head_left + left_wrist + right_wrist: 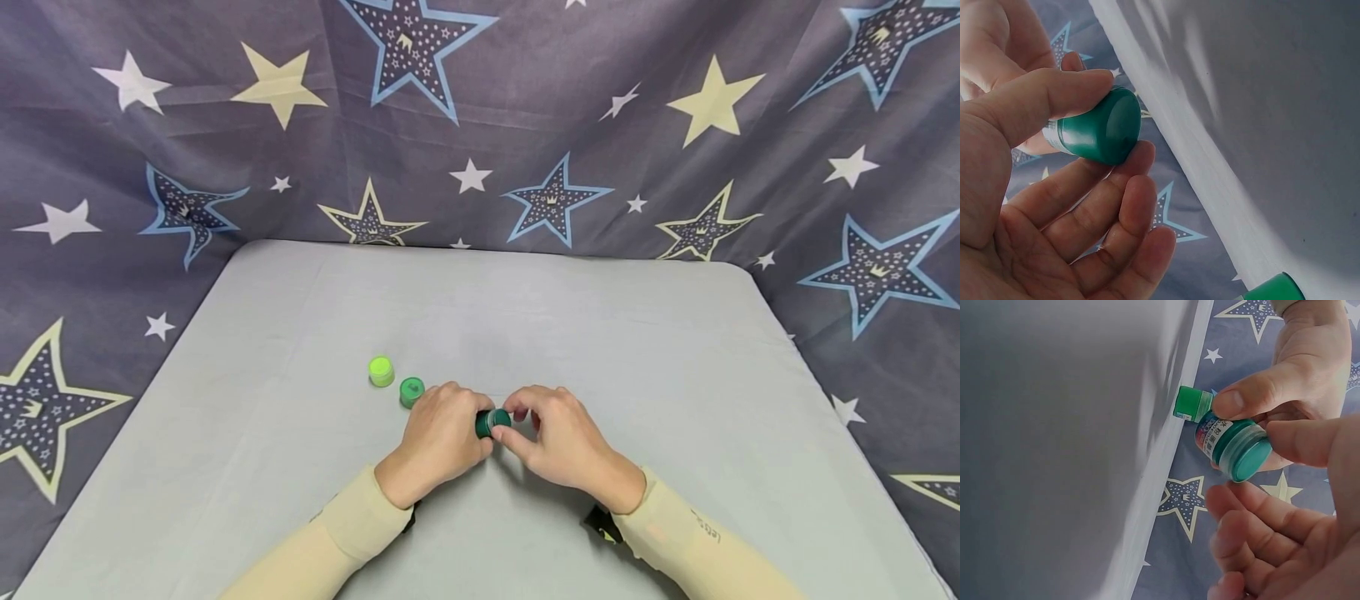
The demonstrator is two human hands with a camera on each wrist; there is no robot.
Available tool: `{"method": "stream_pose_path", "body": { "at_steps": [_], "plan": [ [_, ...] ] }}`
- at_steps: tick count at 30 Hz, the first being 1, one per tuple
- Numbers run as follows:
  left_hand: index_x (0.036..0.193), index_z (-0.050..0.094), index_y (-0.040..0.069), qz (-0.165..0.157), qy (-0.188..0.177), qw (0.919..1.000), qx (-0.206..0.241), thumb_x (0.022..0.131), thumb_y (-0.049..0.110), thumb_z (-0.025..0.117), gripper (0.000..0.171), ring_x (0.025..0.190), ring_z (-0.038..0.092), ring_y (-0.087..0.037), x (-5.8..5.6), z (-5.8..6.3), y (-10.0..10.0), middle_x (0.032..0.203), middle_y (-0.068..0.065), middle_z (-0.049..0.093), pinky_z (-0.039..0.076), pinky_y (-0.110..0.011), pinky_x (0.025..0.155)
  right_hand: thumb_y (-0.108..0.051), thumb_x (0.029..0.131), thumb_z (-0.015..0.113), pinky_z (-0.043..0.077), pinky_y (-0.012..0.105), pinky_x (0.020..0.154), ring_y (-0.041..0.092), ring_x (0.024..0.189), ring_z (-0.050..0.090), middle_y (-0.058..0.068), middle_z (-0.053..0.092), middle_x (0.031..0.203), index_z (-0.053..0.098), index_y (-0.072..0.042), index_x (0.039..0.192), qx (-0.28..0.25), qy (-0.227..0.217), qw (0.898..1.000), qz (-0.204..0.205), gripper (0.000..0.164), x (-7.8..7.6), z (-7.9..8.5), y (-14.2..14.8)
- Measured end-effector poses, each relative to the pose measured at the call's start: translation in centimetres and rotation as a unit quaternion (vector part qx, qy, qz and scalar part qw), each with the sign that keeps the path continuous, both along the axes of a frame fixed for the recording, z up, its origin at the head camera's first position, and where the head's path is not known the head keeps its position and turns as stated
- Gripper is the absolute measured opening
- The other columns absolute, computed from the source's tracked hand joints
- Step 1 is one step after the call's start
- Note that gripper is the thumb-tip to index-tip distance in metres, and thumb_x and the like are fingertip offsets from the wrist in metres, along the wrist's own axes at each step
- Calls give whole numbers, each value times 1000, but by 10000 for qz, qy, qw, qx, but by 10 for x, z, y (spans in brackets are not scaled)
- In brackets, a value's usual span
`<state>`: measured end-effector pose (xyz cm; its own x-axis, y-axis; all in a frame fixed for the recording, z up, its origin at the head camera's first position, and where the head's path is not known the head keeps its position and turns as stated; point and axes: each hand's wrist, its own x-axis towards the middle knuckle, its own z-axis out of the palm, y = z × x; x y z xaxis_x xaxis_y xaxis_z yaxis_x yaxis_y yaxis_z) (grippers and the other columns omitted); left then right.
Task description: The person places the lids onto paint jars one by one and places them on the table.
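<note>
Both hands meet over the table's near middle around a small dark green jar. My left hand pinches it between thumb and fingers, which curl under its dark green end. My right hand grips the other end; its thumb lies against the teal end of the jar, with the fingers curled below. A printed label wraps the jar's body. The jar is held tilted above the cloth.
A light green jar and a mid-green jar stand on the grey tablecloth just left of my left hand. The mid-green jar shows behind the held one. Star-patterned fabric hangs round the table.
</note>
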<state>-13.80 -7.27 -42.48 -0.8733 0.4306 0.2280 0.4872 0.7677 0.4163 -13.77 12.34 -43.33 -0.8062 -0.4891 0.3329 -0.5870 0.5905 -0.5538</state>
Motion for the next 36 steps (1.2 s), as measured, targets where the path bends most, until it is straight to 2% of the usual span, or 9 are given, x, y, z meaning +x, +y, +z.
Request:
{"method": "stream_pose_path", "body": {
  "at_steps": [6, 11, 16, 22, 28, 32, 36],
  "plan": [
    [63, 62, 23, 14, 43, 10000, -41, 70, 11, 90, 31, 56, 42, -11, 1, 0, 0, 51, 11, 40, 36, -29, 60, -26, 89, 81, 42, 27, 63, 2, 59, 45, -2, 67, 81, 74, -14, 93, 87, -14, 9999, -134, 15, 0, 0, 0],
    [67, 66, 23, 5, 69, 10000, -30, 70, 11, 89, 26, 57, 42, -10, 1, 0, 1, 52, 13, 42, 36, -29, 60, -29, 90, 80, 42, 28, 65, 2, 59, 45, -7, 63, 77, 73, -17, 88, 133, -41, 9996, -230, 14, 0, 0, 0],
    [67, 66, 23, -18, 77, 10000, -34, 71, 11, 89, 27, 56, 42, -11, 1, 0, 1, 52, 12, 41, 36, -29, 59, -32, 91, 79, 42, 26, 60, 1, 57, 44, -13, 57, 71, 69, -20, 80, 128, -91, 9995, -264, 19, -1, -1, 0],
    [67, 66, 22, -15, 78, 10000, -50, 71, 11, 89, 26, 56, 41, -11, 1, 0, 1, 53, 12, 42, 36, -29, 59, -34, 92, 78, 42, 24, 57, 0, 55, 44, -13, 57, 69, 68, -20, 77, 69, -161, 9995, -266, 23, -1, -2, 0],
    [70, 69, 22, -2, 45, 10000, -22, 71, 12, 90, 23, 57, 43, -10, 2, 0, 0, 56, 14, 45, 37, -29, 60, -35, 90, 80, 41, 28, 64, 1, 58, 44, -7, 63, 77, 72, -17, 88, 54, 17, 9995, -307, 20, -1, -1, 1],
    [69, 67, 22, -13, 0, 10000, -30, 71, 12, 90, 25, 58, 42, -11, 2, 0, 0, 55, 12, 44, 36, -30, 61, -31, 86, 84, 40, 30, 66, 4, 60, 44, 0, 69, 88, 74, -12, 101, -43, 144, 9998, -146, 27, -1, -1, 1],
    [71, 69, 22, -28, -17, 10000, 8, 70, 13, 92, 24, 59, 44, -11, 1, 0, 0, 57, 12, 47, 37, -30, 61, -26, 81, 88, 40, 30, 66, 7, 61, 47, -5, 68, 93, 73, -13, 105, -81, 126, 9999, 34, 31, 0, 0, 2]
  ]
}}
